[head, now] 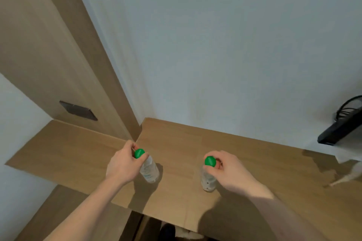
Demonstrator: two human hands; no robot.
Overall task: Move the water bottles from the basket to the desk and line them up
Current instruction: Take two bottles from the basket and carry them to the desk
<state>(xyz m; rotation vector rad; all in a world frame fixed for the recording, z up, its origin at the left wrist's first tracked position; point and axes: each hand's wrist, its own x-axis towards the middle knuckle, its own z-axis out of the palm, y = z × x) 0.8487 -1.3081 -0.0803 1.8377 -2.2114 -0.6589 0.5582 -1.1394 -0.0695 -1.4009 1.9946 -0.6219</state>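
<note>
My left hand grips one water bottle at its green cap; my right hand grips another bottle likewise, both upright on the bench, well apart.

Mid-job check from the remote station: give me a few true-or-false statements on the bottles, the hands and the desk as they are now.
1. Each hand grips a clear plastic water bottle near its green cap: left hand on the left bottle, right hand on the right bottle. True.
2. The two bottles touch each other. False: bare wooden desk shows between them.
3. The caps are blue. False: both are green.
4. A black device sits at the far right. True.
</note>
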